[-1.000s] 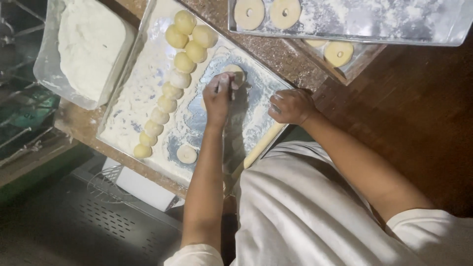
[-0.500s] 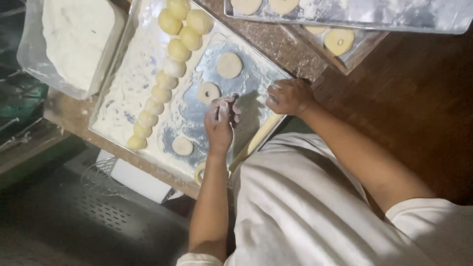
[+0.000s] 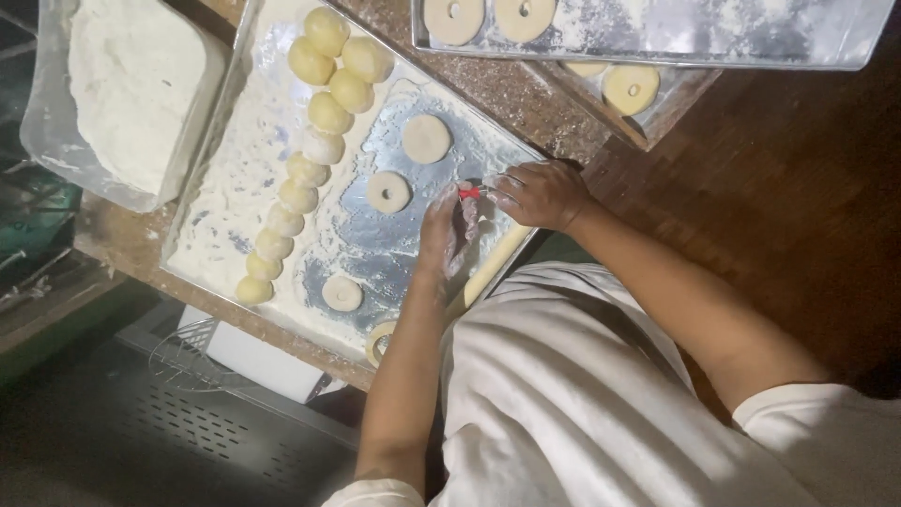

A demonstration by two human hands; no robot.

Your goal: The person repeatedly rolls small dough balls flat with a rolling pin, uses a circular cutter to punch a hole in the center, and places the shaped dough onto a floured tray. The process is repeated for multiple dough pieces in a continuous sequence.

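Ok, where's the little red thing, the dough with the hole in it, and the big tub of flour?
Red cutter [image 3: 469, 192], head view: on its red top, between both hands.
Dough ring [image 3: 388, 192], head view: on its rim, beside the hole.
Flour tub [image 3: 56, 164], head view: on its clear front wall.

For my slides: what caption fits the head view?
Both hands meet over a floured tray beside dough balls.

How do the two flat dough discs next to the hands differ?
The nearer disc has a hole punched in its middle; the farther disc is solid, no hole. The nearer disc lies close to the left hand; the farther disc sits further up the tray, clear of both hands. The farther disc looks slightly wider. Both are pale, round, flattened and lie flat on the floured metal.
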